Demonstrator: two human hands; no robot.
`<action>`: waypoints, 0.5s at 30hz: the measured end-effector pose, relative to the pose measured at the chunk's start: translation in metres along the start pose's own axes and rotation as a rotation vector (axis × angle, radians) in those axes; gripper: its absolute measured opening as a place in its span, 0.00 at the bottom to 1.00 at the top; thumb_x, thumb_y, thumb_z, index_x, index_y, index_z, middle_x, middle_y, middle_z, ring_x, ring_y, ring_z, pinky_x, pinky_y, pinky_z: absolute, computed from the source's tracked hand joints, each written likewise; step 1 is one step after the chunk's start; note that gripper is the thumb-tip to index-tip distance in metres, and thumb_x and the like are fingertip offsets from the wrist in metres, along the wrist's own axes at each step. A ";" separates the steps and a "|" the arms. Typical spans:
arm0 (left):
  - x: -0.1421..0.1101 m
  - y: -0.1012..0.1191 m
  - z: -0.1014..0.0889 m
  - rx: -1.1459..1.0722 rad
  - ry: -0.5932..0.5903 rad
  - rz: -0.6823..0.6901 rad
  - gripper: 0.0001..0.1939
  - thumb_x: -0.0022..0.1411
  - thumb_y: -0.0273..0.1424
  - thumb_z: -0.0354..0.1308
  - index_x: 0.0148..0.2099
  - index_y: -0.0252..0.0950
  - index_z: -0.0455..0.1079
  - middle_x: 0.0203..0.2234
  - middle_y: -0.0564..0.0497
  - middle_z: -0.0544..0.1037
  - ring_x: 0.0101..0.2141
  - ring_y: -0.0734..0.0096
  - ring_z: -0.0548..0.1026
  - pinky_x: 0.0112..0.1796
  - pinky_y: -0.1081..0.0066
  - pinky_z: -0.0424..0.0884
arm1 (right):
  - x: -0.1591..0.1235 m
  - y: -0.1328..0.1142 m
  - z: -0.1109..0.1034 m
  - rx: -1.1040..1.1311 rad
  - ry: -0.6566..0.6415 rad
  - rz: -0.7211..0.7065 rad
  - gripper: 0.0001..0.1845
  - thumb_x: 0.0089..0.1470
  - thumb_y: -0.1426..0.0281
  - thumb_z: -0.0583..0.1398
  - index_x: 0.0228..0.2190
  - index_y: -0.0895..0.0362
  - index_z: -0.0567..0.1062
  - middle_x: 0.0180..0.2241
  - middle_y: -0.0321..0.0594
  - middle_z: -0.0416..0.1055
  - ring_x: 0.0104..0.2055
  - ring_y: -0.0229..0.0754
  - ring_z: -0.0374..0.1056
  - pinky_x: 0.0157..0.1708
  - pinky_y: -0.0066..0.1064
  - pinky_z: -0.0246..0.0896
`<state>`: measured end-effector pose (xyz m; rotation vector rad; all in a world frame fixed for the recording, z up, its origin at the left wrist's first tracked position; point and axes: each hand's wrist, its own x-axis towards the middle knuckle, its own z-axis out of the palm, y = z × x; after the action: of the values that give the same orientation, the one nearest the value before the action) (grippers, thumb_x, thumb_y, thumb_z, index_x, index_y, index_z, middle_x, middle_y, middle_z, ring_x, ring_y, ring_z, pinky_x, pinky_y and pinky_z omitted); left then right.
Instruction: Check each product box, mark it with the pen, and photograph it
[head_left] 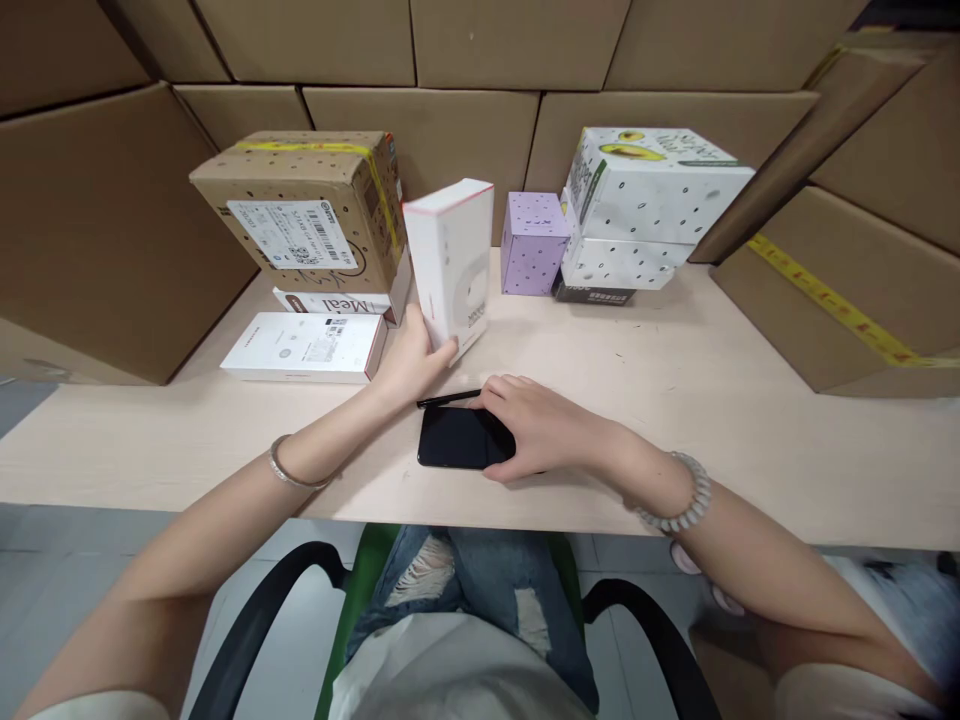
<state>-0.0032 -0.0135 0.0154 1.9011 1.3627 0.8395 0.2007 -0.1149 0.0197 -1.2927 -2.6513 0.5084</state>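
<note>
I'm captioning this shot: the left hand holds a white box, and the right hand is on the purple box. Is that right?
Not quite: the head view shows the right hand on the black phone instead. The left hand does hold a white box.

Looks forward and down from head height, close over the pale, wood-grained, flat bench [675,380], facing a wall of plain brown cardboard boxes [517,40].

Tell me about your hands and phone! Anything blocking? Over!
Left hand gripping tall white box. Right hand on phone, covering one end. Possibly in the way: thin black stick close beside phone.
</note>
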 end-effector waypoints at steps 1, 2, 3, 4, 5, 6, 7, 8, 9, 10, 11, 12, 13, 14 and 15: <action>0.004 0.001 0.001 -0.107 0.005 0.048 0.30 0.64 0.41 0.61 0.63 0.35 0.57 0.54 0.34 0.76 0.54 0.43 0.79 0.55 0.41 0.78 | 0.000 0.000 0.000 0.006 -0.002 0.002 0.38 0.48 0.56 0.73 0.56 0.63 0.76 0.48 0.52 0.73 0.49 0.57 0.69 0.52 0.48 0.68; 0.008 0.004 0.002 -0.222 0.006 0.086 0.33 0.66 0.43 0.61 0.66 0.37 0.54 0.55 0.35 0.76 0.53 0.45 0.80 0.53 0.42 0.80 | 0.000 0.000 -0.001 0.013 -0.005 0.003 0.38 0.48 0.56 0.73 0.55 0.63 0.76 0.48 0.52 0.73 0.49 0.57 0.69 0.52 0.48 0.68; 0.013 0.008 0.002 -0.335 0.003 0.107 0.36 0.67 0.46 0.60 0.69 0.40 0.52 0.57 0.37 0.75 0.52 0.47 0.80 0.50 0.44 0.82 | 0.000 0.000 -0.001 0.020 -0.007 0.004 0.37 0.49 0.56 0.73 0.55 0.63 0.76 0.48 0.52 0.73 0.49 0.57 0.69 0.52 0.48 0.68; 0.019 0.014 0.002 -0.438 -0.004 0.100 0.39 0.67 0.49 0.61 0.72 0.45 0.49 0.59 0.39 0.74 0.50 0.49 0.81 0.46 0.46 0.84 | 0.000 -0.001 -0.001 0.026 -0.009 0.004 0.37 0.49 0.56 0.73 0.55 0.63 0.76 0.49 0.52 0.73 0.50 0.57 0.69 0.52 0.49 0.68; 0.026 0.021 0.003 -0.529 -0.008 0.074 0.42 0.67 0.50 0.61 0.75 0.50 0.46 0.61 0.41 0.73 0.49 0.50 0.81 0.43 0.48 0.84 | 0.000 0.000 -0.001 0.029 -0.011 0.003 0.37 0.49 0.56 0.73 0.55 0.63 0.76 0.49 0.52 0.73 0.50 0.57 0.69 0.53 0.49 0.68; 0.033 0.028 0.004 -0.605 -0.024 0.042 0.44 0.67 0.51 0.61 0.77 0.54 0.43 0.63 0.43 0.72 0.48 0.51 0.82 0.42 0.49 0.85 | 0.001 0.000 -0.001 0.030 -0.011 0.001 0.37 0.48 0.56 0.73 0.54 0.63 0.76 0.49 0.53 0.73 0.50 0.57 0.69 0.53 0.49 0.68; 0.041 0.036 0.007 -0.659 -0.058 0.002 0.44 0.68 0.52 0.59 0.78 0.55 0.42 0.63 0.44 0.73 0.45 0.52 0.83 0.41 0.49 0.84 | 0.001 0.000 -0.001 0.031 -0.010 -0.001 0.37 0.48 0.56 0.74 0.54 0.63 0.76 0.50 0.53 0.73 0.51 0.58 0.69 0.54 0.49 0.68; 0.049 0.043 0.010 -0.686 -0.089 -0.029 0.44 0.69 0.52 0.57 0.78 0.54 0.42 0.61 0.44 0.74 0.40 0.54 0.84 0.39 0.51 0.83 | 0.001 0.000 -0.001 0.033 -0.008 -0.004 0.37 0.48 0.56 0.74 0.54 0.63 0.76 0.50 0.54 0.73 0.51 0.58 0.69 0.55 0.49 0.68; 0.057 0.050 0.015 -0.703 -0.118 -0.045 0.43 0.69 0.52 0.55 0.79 0.51 0.42 0.59 0.44 0.76 0.36 0.57 0.84 0.36 0.53 0.82 | 0.001 0.000 -0.001 0.035 -0.004 -0.008 0.37 0.48 0.56 0.74 0.54 0.63 0.76 0.50 0.54 0.73 0.51 0.58 0.69 0.55 0.49 0.67; 0.065 0.055 0.020 -0.708 -0.139 -0.063 0.43 0.69 0.51 0.54 0.79 0.49 0.43 0.56 0.43 0.78 0.31 0.60 0.82 0.34 0.56 0.80 | 0.001 -0.001 -0.001 0.035 -0.003 -0.009 0.36 0.48 0.56 0.74 0.53 0.63 0.76 0.50 0.54 0.73 0.51 0.57 0.69 0.55 0.49 0.67; 0.073 0.061 0.026 -0.709 -0.153 -0.072 0.42 0.69 0.51 0.53 0.78 0.48 0.44 0.53 0.43 0.78 0.28 0.63 0.81 0.32 0.59 0.78 | 0.001 -0.002 -0.001 0.033 -0.004 -0.008 0.36 0.48 0.57 0.74 0.53 0.63 0.76 0.50 0.54 0.73 0.51 0.57 0.68 0.54 0.49 0.68; 0.081 0.065 0.031 -0.713 -0.155 -0.070 0.41 0.69 0.51 0.52 0.78 0.47 0.46 0.51 0.44 0.79 0.26 0.66 0.79 0.31 0.62 0.75 | 0.001 -0.002 -0.001 0.029 -0.009 -0.004 0.36 0.48 0.57 0.74 0.54 0.63 0.76 0.50 0.54 0.73 0.50 0.57 0.68 0.54 0.49 0.68; 0.088 0.069 0.037 -0.717 -0.149 -0.064 0.40 0.70 0.51 0.51 0.78 0.48 0.47 0.49 0.44 0.79 0.25 0.68 0.78 0.30 0.65 0.72 | 0.001 -0.004 -0.002 0.023 -0.017 0.002 0.36 0.48 0.57 0.74 0.54 0.64 0.76 0.50 0.54 0.73 0.51 0.57 0.68 0.54 0.49 0.68; 0.095 0.073 0.042 -0.717 -0.156 -0.054 0.37 0.72 0.52 0.49 0.77 0.48 0.48 0.47 0.45 0.79 0.25 0.70 0.77 0.29 0.67 0.70 | 0.000 -0.005 -0.003 0.018 -0.023 0.009 0.37 0.48 0.57 0.74 0.54 0.65 0.76 0.50 0.55 0.73 0.51 0.58 0.68 0.55 0.49 0.68; 0.101 0.076 0.045 -0.707 -0.167 -0.043 0.35 0.73 0.52 0.48 0.76 0.48 0.50 0.46 0.45 0.79 0.26 0.70 0.76 0.28 0.69 0.67 | 0.000 -0.006 -0.004 0.015 -0.029 0.011 0.37 0.49 0.57 0.73 0.55 0.66 0.76 0.51 0.55 0.73 0.52 0.58 0.68 0.55 0.49 0.67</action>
<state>0.1004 0.0584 0.0626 1.3458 0.8424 0.9561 0.1976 -0.1174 0.0251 -1.3068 -2.6594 0.5515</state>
